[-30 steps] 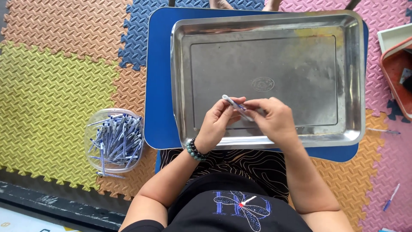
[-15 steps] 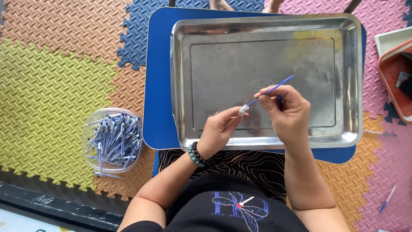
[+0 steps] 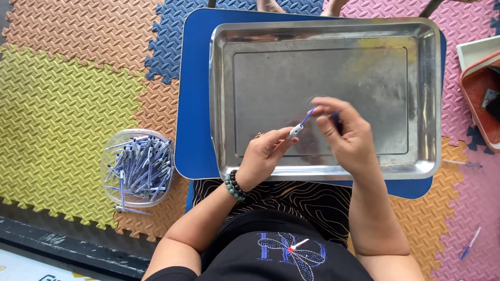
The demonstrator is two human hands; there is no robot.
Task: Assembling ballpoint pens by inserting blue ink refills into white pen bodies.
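Blue table [image 3: 194, 104], carrying all below the fingers. Steel tray [image 3: 432, 104], large, rectangular, directly beneath both hands; nothing seen lying in it. Clear plastic tub [image 3: 107, 166], on the foam floor mat [image 3: 62, 114] well to the left of the fingers, heaped with blue-and-white pens. Red bin [image 3: 471, 93], far right of the fingers, contents unclear. Left hand [image 3: 263, 156], fingers pinched on the white tip end of a pen part [image 3: 299, 126]. Right hand [image 3: 349, 138], fingers closed on the thin blue refill end. Step judged: separating or joining refill and tip over the tray; next move calls for a straight, steady pull or push along the axis. Loose pen [image 3: 470, 244], on the mat, lower right.
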